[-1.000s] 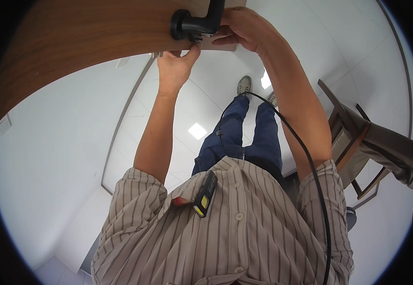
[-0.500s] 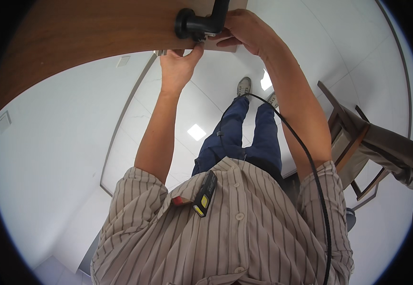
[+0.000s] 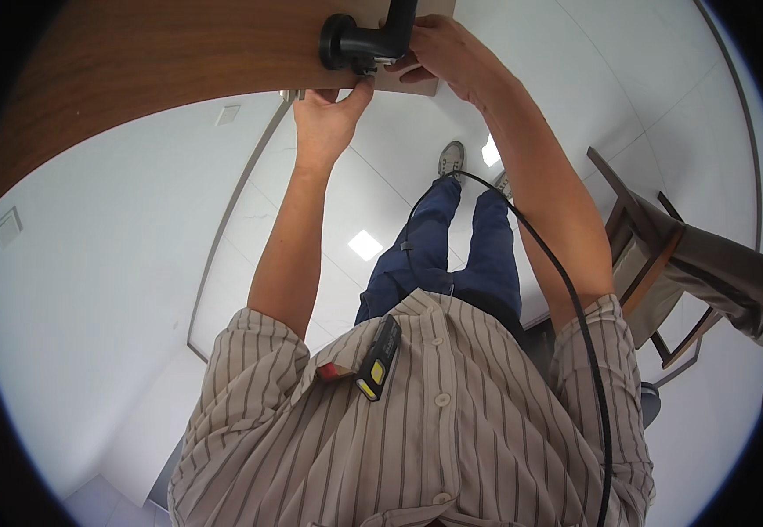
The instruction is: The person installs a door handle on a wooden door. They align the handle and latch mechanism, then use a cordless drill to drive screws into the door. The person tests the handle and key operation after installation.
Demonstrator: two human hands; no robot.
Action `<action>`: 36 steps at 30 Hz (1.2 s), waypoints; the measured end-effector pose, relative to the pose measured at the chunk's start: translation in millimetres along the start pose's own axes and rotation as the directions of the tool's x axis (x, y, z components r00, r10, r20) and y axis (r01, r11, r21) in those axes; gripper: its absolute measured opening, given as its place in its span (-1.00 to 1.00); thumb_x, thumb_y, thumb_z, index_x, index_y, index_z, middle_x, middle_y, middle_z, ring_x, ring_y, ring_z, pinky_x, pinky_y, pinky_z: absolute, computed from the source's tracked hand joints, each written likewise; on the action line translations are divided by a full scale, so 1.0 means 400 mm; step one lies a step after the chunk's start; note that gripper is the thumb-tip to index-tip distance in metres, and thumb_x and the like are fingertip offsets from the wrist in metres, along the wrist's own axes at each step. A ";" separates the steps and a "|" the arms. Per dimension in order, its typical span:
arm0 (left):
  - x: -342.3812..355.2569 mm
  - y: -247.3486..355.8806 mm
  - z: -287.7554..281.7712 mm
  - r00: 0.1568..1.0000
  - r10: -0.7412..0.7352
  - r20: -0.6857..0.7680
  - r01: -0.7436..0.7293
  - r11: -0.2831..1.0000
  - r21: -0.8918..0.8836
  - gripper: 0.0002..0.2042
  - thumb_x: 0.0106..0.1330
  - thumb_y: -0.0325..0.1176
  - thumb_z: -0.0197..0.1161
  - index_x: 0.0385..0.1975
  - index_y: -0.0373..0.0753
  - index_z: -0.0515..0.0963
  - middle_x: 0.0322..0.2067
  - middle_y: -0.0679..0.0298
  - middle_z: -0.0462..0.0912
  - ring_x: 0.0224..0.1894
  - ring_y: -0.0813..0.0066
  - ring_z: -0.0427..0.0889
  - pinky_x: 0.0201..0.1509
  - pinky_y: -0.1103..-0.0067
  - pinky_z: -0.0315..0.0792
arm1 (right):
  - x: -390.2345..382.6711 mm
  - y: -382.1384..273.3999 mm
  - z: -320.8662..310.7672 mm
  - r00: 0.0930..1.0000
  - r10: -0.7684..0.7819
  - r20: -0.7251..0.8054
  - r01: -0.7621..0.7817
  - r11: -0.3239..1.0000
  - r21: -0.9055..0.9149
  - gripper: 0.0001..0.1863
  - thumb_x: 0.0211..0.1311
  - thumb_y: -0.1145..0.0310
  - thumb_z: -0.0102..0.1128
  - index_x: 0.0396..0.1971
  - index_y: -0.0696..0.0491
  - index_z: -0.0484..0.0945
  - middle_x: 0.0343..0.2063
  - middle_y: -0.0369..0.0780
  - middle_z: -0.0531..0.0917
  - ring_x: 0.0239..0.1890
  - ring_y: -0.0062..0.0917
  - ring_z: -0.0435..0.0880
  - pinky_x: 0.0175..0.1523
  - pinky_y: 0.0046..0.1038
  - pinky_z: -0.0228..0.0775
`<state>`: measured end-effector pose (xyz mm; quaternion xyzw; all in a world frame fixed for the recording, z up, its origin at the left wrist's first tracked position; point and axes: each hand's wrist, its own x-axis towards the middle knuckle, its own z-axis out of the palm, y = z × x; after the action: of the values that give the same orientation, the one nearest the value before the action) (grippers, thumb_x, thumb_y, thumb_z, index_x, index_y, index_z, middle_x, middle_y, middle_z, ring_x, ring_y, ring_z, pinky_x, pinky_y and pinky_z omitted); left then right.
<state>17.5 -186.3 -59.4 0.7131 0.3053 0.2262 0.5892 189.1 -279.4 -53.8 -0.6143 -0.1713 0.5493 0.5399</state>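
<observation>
**Bare left hand [image 3: 325,130] and bare right hand [image 3: 456,54] raised to a black lever handle with a round base [image 3: 372,40]**

The handle sits near the edge of a brown wood-grain door [image 3: 162,70], high up in front of the person. Just beneath its round base I can make out a small dark fitting [image 3: 365,67], and the left thumb reaches up to it, touching it or very close. The other left fingers are bent and go out of sight behind the door's edge, beside a small pale metal piece [image 3: 288,95]; I cannot tell whether they grip anything.

On the other side, the right hand is bent at the wrist, its fingers curled inward close by the lever. The lever hides part of them, so whether they close on something I cannot say.

The person wears a beige striped shirt with rolled sleeves [image 3: 487,413], a slim black device with yellow panels [image 3: 378,360] at its chest, and blue trousers [image 3: 425,237]. A black cable [image 3: 566,277] runs down across the body. To the right stands a dark wooden chair [image 3: 640,215], and pale glossy tiles [image 3: 346,206] cover the floor.
</observation>
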 end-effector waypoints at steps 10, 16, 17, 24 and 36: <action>0.006 0.008 0.009 0.998 0.051 0.023 -0.050 0.999 -0.012 -0.75 0.22 -0.62 0.32 -0.11 -0.32 0.53 -0.22 0.34 0.63 -0.11 0.61 0.55 0.08 0.57 0.42 | 0.001 -0.010 0.005 0.998 0.064 0.025 -0.066 0.991 0.114 -0.57 0.41 0.13 0.06 -0.02 0.21 0.59 -0.17 -0.13 0.69 -0.17 -0.49 0.76 -0.06 -0.49 0.69; 0.001 0.008 0.010 1.000 0.014 0.016 -0.014 1.000 -0.014 -0.75 0.21 -0.62 0.33 -0.12 -0.33 0.53 -0.24 0.35 0.62 -0.13 0.63 0.55 0.04 0.61 0.43 | -0.007 0.000 0.003 0.999 0.025 -0.027 -0.024 0.999 0.028 -0.58 0.40 0.15 0.07 0.02 0.19 0.59 -0.15 -0.16 0.70 -0.17 -0.49 0.75 -0.03 -0.46 0.64; 0.000 0.007 0.009 1.000 0.018 0.007 -0.018 1.000 0.001 -0.75 0.21 -0.62 0.33 -0.13 -0.33 0.53 -0.24 0.35 0.62 -0.15 0.63 0.55 0.03 0.62 0.43 | -0.007 0.002 0.003 0.999 0.024 -0.026 -0.024 1.000 0.018 -0.58 0.40 0.15 0.08 0.02 0.19 0.59 -0.15 -0.17 0.70 -0.17 -0.49 0.75 -0.02 -0.46 0.63; -0.006 0.004 0.023 0.999 0.033 -0.026 -0.033 0.999 0.014 -0.76 0.21 -0.60 0.34 -0.13 -0.34 0.53 -0.26 0.35 0.62 -0.18 0.64 0.56 -0.02 0.64 0.45 | -0.020 0.005 0.003 0.997 -0.002 -0.071 0.011 0.992 0.126 -0.63 0.33 0.14 0.15 -0.13 0.14 0.69 -0.23 -0.22 0.72 -0.21 -0.53 0.72 -0.04 -0.48 0.62; -0.011 -0.007 0.021 1.000 0.011 -0.017 -0.010 0.999 0.030 -0.84 0.23 -0.63 0.31 -0.23 -0.32 0.56 -0.35 0.42 0.58 -0.26 0.70 0.49 -0.12 0.68 0.39 | -0.027 0.003 0.007 0.997 0.048 -0.055 -0.038 0.984 0.173 -0.65 0.28 0.11 0.20 -0.25 0.10 0.72 -0.31 -0.27 0.70 -0.19 -0.55 0.69 -0.02 -0.45 0.60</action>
<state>19.7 -195.3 -63.6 0.7214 0.3099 0.2307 0.5747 182.5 -287.3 -48.9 -0.5850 -0.0938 0.5551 0.5839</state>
